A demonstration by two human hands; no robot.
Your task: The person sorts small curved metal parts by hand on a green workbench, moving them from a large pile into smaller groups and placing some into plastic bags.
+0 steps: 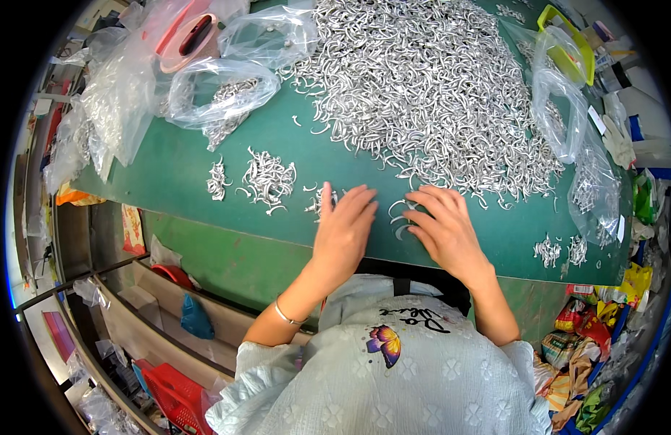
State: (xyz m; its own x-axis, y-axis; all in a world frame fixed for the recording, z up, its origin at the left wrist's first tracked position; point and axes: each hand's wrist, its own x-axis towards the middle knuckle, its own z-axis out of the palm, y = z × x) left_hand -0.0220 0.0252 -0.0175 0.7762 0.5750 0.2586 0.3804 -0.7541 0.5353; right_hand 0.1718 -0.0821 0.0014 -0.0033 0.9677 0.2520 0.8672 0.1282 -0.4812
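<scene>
While our left hand (pixel 348 226), fingers loosely extended, sits on the green worktop (pixel 321 161) beside a small cluster of silvery curved pieces (pixel 311 208), our right hand (pixel 446 225) half curls over a few crescent pieces (pixel 402 232); we cannot tell whether either of our hands has a grip. Beyond them we see a great heap of similar pieces (pixel 422 94), with two smaller piles (pixel 270 177) to the left, near clear plastic bags (pixel 177 107).

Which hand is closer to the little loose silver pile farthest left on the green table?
Left. The left hand is right of the little silver pile, with another loose pile between them; the right hand is farther right.
</scene>
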